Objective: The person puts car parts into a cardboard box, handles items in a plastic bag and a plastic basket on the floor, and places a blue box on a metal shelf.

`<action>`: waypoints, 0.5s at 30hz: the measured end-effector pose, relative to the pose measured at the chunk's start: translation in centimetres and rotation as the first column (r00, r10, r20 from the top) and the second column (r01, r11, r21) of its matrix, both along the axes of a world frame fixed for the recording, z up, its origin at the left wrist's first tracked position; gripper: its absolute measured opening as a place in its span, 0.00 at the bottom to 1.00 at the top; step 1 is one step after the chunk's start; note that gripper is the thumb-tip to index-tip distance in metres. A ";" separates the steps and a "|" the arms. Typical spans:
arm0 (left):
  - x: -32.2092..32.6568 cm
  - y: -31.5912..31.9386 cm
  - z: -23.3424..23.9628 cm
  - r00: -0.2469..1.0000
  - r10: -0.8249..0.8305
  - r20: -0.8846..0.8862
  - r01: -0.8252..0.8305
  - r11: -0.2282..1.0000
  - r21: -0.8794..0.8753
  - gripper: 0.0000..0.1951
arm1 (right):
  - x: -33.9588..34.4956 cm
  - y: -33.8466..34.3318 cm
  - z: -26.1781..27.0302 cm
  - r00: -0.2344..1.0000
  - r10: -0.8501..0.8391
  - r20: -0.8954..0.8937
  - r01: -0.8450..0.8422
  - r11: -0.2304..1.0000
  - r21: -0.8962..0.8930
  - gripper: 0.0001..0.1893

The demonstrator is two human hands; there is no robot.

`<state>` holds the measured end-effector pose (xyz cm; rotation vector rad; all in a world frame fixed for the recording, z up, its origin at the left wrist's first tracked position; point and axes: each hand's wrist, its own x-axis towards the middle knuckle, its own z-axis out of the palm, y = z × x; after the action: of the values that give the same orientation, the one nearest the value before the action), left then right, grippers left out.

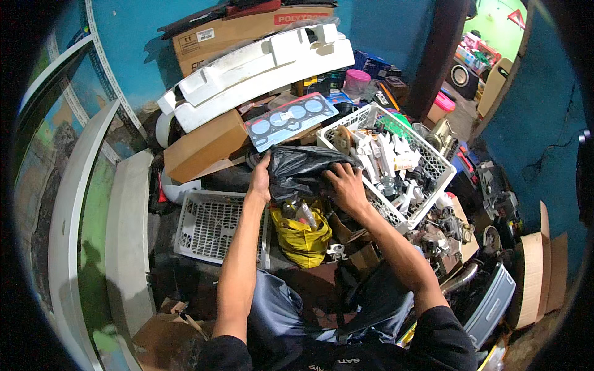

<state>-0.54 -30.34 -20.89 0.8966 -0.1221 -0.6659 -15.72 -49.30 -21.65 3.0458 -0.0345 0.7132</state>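
Note:
Both of my hands grip a black plastic bag [297,169] in front of me. My left hand [261,180] holds its left edge, with the thumb up along the side. Over on the right side, my right hand [345,185] presses curled fingers into the plastic. What the bag contains is hidden. Just below it sits a yellow plastic bag [301,241] with clear packets at its open top. A white plastic crate [204,227] stands left of the yellow bag, behind my left forearm. Beyond the black bag lies an engine head gasket [292,118] in packaging.
A second white crate [429,190], full of white plastic parts, stands right of my right hand. White polystyrene packing [260,79] and a cardboard box [209,143] lie beyond. Shelves [125,241] line the left. Metal parts [445,236] and a grey case [489,306] crowd the right.

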 end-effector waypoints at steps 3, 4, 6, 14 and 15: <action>-0.7 -2.0 -0.8 0.993 -0.026 -0.112 0.025 1.000 -0.011 0.19 | -0.2 -2.4 -4.3 0.886 -0.126 -0.446 0.104 0.992 -0.074 0.29; 0.3 -1.6 -2.7 0.993 -0.022 -0.119 0.010 0.995 -0.098 0.19 | -0.4 -1.8 -4.6 0.856 -0.099 -0.507 0.035 0.990 -0.133 0.25; 2.1 -0.8 -4.7 0.999 -0.012 -0.043 0.009 0.997 -0.081 0.23 | -1.2 -1.1 -4.9 0.844 -0.036 -0.535 -0.064 0.984 -0.167 0.17; -2.9 -2.8 -4.9 0.273 -0.211 0.939 -0.777 0.527 0.344 0.31 | -3.8 -1.6 -5.7 0.920 0.120 -0.372 -0.147 0.988 -0.046 0.09; -4.2 -3.1 -2.7 0.019 -0.234 0.972 -0.805 0.572 0.154 0.27 | -3.9 -2.0 -6.3 0.924 0.115 -0.364 -0.143 0.988 -0.051 0.09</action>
<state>-4.76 -33.47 -23.60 2.0714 -0.9329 0.6978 -19.59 -51.29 -27.95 3.0709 0.1939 0.1417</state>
